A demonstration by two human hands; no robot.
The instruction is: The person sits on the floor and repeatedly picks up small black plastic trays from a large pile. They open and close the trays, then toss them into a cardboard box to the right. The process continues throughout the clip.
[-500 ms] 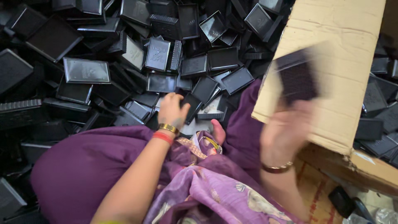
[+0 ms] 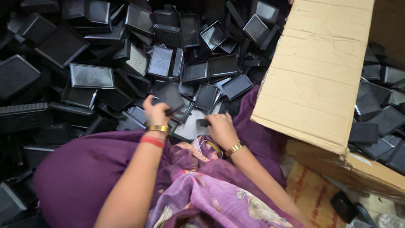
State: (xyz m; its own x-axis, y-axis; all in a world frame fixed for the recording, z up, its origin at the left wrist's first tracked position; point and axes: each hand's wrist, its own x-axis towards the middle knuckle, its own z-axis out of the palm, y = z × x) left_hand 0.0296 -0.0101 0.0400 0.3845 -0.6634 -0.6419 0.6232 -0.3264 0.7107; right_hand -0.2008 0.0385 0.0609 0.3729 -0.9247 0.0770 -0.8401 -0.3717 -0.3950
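A big heap of black plastic square trays (image 2: 90,76) covers the floor in front of me. My left hand (image 2: 155,112), with a gold bangle and a red band at the wrist, grips one black square tray (image 2: 169,96) lifted just off the heap. My right hand (image 2: 220,126), also with a gold bangle, rests at the heap's near edge with its fingers on a small black piece (image 2: 203,123). Purple cloth (image 2: 84,169) covers my lap below both hands.
An open cardboard box (image 2: 320,80) stands at the right, its flap tilted up, with more black trays (image 2: 375,122) inside it. Flattened printed cardboard (image 2: 312,194) lies at the lower right beside a dark object (image 2: 344,206).
My right hand has come down from the box flap, where it held a black tray, to the heap's near edge. My left hand has lifted a tray from the pile.
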